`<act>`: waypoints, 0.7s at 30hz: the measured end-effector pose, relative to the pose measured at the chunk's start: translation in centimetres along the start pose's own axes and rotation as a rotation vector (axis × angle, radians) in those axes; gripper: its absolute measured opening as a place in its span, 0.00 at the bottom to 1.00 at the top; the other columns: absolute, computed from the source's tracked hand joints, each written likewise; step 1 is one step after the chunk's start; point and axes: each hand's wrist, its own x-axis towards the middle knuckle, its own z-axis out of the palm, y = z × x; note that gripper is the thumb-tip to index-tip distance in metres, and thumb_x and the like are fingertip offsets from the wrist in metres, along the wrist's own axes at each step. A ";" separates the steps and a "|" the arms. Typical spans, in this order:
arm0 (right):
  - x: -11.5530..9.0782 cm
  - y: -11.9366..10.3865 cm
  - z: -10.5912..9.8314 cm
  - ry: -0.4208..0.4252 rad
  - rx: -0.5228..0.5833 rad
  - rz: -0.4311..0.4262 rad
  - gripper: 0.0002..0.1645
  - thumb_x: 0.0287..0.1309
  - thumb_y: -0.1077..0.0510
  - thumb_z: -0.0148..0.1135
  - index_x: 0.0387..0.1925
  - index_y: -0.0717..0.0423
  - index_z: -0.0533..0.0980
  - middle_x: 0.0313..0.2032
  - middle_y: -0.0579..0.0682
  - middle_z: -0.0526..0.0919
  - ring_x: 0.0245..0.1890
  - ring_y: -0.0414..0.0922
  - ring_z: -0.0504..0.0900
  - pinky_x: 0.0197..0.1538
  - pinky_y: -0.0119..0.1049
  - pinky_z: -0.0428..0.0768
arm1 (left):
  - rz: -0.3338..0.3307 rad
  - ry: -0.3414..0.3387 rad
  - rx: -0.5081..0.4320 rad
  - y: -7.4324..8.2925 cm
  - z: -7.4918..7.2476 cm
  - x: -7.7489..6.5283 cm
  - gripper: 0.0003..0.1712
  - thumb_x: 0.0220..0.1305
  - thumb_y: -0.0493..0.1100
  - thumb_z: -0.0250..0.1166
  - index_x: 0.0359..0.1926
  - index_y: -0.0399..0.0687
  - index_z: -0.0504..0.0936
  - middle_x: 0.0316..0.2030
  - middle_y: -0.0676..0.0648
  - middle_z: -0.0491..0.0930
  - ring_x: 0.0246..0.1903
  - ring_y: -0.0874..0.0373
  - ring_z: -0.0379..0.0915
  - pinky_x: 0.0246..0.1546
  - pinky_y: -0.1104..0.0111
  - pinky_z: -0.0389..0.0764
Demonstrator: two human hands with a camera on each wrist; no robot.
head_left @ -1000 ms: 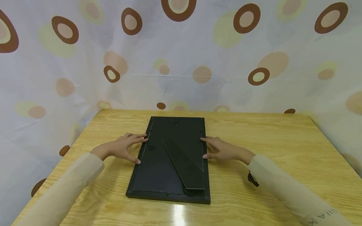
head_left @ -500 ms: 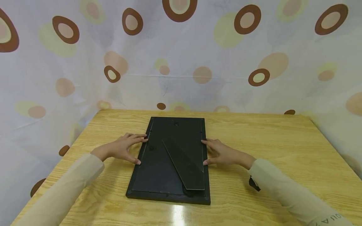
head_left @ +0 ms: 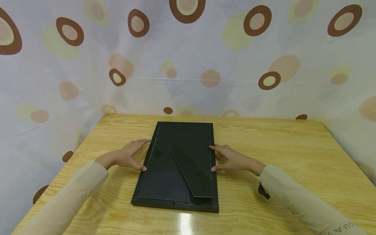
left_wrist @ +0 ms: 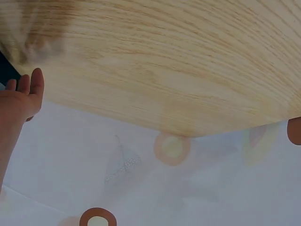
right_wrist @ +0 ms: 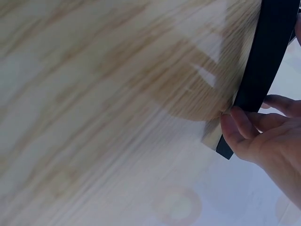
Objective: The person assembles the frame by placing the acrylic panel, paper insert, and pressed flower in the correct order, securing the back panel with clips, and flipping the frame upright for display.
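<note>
A black picture frame (head_left: 173, 182) lies back side up on the wooden table, its easel stand (head_left: 191, 173) slanting across the backing. My left hand (head_left: 126, 156) is at its left edge, thumb touching the border and the other fingers stretched toward the side. In the left wrist view the left hand (left_wrist: 19, 101) shows only partly, at the picture's left border. My right hand (head_left: 232, 158) holds the right edge, thumb and index finger on the border. The right wrist view shows several fingertips of the right hand (right_wrist: 268, 136) low against the frame's side wall (right_wrist: 263, 61).
The wooden table (head_left: 282, 147) extends around the frame, with its far edge against a spotted curtain (head_left: 188, 91). That curtain also hangs along the left side. Something small and black (head_left: 263, 191) shows beneath the right sleeve cuff.
The left hand's fingers have drawn slightly back from the frame's left edge, its thumb staying there. The right hand has slid a little toward me along its edge. The frame lies unmoved.
</note>
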 end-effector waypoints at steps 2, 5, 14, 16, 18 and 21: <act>0.0 0.0 0.0 0.004 0.008 -0.002 0.53 0.51 0.42 0.63 0.68 0.65 0.50 0.66 0.65 0.56 0.62 0.60 0.58 0.59 0.57 0.63 | -0.032 -0.019 -0.036 0.0 0.1 -0.1 0.61 0.49 0.59 0.68 0.71 0.40 0.41 0.69 0.36 0.45 0.66 0.33 0.37 0.59 0.36 0.44; 0.1 -0.1 0.1 0.009 0.029 -0.008 0.54 0.51 0.42 0.63 0.68 0.66 0.50 0.66 0.65 0.55 0.62 0.62 0.57 0.60 0.57 0.61 | -0.071 -0.047 -0.090 -0.4 0.4 -0.2 0.61 0.50 0.59 0.67 0.71 0.41 0.39 0.69 0.38 0.46 0.65 0.37 0.38 0.57 0.36 0.50; 0.1 -0.1 0.1 0.015 0.150 0.036 0.61 0.48 0.45 0.67 0.69 0.65 0.40 0.69 0.65 0.47 0.68 0.60 0.49 0.65 0.56 0.57 | -0.109 -0.076 -0.169 -0.9 1.0 -0.1 0.58 0.51 0.59 0.66 0.72 0.50 0.40 0.67 0.34 0.42 0.65 0.38 0.38 0.56 0.36 0.52; 0.2 0.0 0.1 0.016 0.155 0.040 0.62 0.48 0.45 0.67 0.69 0.67 0.40 0.69 0.65 0.45 0.69 0.60 0.47 0.65 0.56 0.56 | -0.113 -0.071 -0.176 -0.9 1.1 -0.1 0.57 0.51 0.59 0.66 0.72 0.51 0.41 0.68 0.35 0.41 0.65 0.39 0.36 0.57 0.36 0.50; 0.3 -0.1 0.1 0.016 0.155 0.050 0.62 0.47 0.45 0.68 0.69 0.67 0.40 0.69 0.65 0.46 0.68 0.61 0.47 0.65 0.56 0.55 | -0.113 -0.067 -0.174 -0.9 1.1 0.0 0.57 0.51 0.59 0.66 0.72 0.51 0.41 0.68 0.36 0.40 0.66 0.38 0.35 0.57 0.36 0.49; 0.3 -0.1 0.1 0.015 0.160 0.061 0.62 0.47 0.45 0.68 0.69 0.69 0.41 0.69 0.65 0.47 0.68 0.62 0.47 0.65 0.58 0.54 | -0.108 -0.064 -0.165 -0.9 1.1 0.1 0.57 0.51 0.58 0.66 0.71 0.49 0.40 0.69 0.36 0.40 0.66 0.37 0.34 0.57 0.35 0.47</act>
